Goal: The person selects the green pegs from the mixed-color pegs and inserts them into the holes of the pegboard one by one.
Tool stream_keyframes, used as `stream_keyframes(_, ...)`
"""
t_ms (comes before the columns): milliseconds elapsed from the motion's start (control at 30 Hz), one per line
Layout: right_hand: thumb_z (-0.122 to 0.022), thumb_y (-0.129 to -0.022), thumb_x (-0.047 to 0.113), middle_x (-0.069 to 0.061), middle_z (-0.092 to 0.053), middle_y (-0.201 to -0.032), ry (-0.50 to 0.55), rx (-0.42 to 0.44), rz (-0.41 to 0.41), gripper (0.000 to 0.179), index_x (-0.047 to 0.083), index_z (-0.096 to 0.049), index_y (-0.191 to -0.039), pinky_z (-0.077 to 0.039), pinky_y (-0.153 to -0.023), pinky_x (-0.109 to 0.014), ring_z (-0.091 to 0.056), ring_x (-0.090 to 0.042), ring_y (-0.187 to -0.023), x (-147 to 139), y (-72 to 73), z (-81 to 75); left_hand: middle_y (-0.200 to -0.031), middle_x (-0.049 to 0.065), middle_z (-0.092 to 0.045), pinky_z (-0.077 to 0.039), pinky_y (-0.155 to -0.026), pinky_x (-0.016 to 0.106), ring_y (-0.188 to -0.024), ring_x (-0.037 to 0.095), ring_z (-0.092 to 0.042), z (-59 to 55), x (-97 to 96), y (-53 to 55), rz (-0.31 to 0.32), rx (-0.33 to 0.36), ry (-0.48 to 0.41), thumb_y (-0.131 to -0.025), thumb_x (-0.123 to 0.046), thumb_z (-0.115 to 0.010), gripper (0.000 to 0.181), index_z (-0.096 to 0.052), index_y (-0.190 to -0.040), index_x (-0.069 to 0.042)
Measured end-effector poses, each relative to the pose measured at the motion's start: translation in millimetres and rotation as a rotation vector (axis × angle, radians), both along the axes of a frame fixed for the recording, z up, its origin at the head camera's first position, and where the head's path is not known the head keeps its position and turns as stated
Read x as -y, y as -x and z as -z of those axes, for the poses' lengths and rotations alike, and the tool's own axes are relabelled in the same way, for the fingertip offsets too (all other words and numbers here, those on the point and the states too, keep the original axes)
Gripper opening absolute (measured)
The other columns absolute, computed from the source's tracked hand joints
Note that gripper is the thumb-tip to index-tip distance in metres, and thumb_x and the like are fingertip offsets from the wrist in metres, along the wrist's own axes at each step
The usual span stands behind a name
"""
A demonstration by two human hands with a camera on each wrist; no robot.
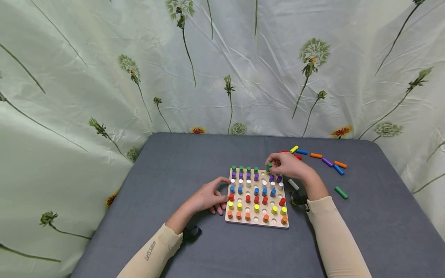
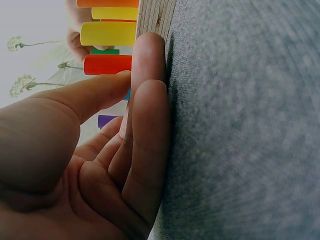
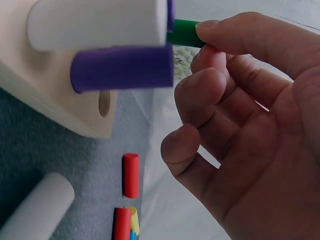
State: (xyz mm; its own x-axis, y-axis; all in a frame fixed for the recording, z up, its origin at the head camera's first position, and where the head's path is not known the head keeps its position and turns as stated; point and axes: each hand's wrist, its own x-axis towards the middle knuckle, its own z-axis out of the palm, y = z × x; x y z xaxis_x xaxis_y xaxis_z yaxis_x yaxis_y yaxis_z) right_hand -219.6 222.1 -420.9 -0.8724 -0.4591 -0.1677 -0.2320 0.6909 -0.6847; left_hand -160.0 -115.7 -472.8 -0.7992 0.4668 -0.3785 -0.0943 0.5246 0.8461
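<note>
A wooden pegboard (image 1: 243,222) lies on the table, with rows of coloured pegs standing in its holes. My left hand (image 1: 208,196) holds its left edge; the thumb lies by a red peg (image 2: 107,65) and the other fingers (image 2: 148,115) run along the board's side. At the far right of the board, my right hand (image 1: 286,164) pinches a green peg (image 3: 186,33) between thumb and fingertips, over the back row. Several green pegs (image 1: 241,168) stand to its left in that row. Purple pegs (image 3: 122,68) stand just in front.
Loose pegs lie right of the board: a white one (image 1: 293,184), a green one (image 1: 341,192), and several red, yellow, blue, orange (image 1: 316,155) and purple (image 1: 327,162) ones farther back. Some holes between the standing pegs are bare. A flowered curtain (image 1: 208,77) hangs behind the grey table (image 1: 187,154).
</note>
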Motion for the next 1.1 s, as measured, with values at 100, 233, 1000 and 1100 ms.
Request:
stream_keyframes(100, -0.068, -0.097, 0.008, -0.006, -0.066, -0.088, -0.008, 0.020, -0.008, 0.016, 0.005, -0.073, -0.113, -0.048, -0.069, -0.033, -0.056, -0.018, -0.075, 4.0, 2.0, 1.8, -0.072, 0.006, -0.076, -0.057, -0.049, 0.031, -0.056, 0.016, -0.073, 0.3, 0.1, 0.2, 0.002, -0.005, -0.002, -0.102, -0.019, -0.070, 0.050, -0.051, -0.147, -0.028)
stream_keyframes(233, -0.064, -0.098, 0.006, -0.010, -0.067, -0.090, -0.002, 0.081, -0.011, 0.018, 0.005, -0.071, -0.115, -0.054, -0.067, -0.034, -0.061, -0.019, -0.069, 8.5, 4.9, 5.5, -0.072, 0.006, -0.076, -0.057, -0.049, 0.031, -0.056, 0.016, -0.073, 0.1, 0.0, 0.7, 0.005, -0.008, -0.001, -0.102, -0.019, -0.070, 0.050, -0.051, -0.147, -0.028)
stream_keyframes(1000, -0.062, -0.098, 0.006, -0.009, -0.069, -0.089, -0.071, 0.150, 0.028, 0.016, 0.007, -0.070, -0.112, -0.056, -0.062, -0.032, -0.064, -0.019, -0.065, 23.2, 8.8, 17.2, -0.072, 0.005, -0.076, -0.057, -0.049, 0.030, -0.056, 0.016, -0.073, 0.5, -0.4, 1.4, -0.005, 0.002, 0.015, -0.101, -0.018, -0.070, 0.051, -0.050, -0.147, -0.027)
stream_keyframes(1100, -0.063, -0.098, 0.006, -0.009, -0.068, -0.089, -0.097, 0.142, 0.025, 0.015, 0.007, -0.070, -0.111, -0.054, -0.062, -0.031, -0.062, -0.018, -0.065, 24.6, 9.7, 18.6, -0.072, 0.005, -0.076, -0.057, -0.049, 0.030, -0.056, 0.016, -0.073, 0.2, -0.5, 1.4, -0.006, 0.002, 0.017, -0.101, -0.019, -0.071, 0.051, -0.050, -0.148, -0.028)
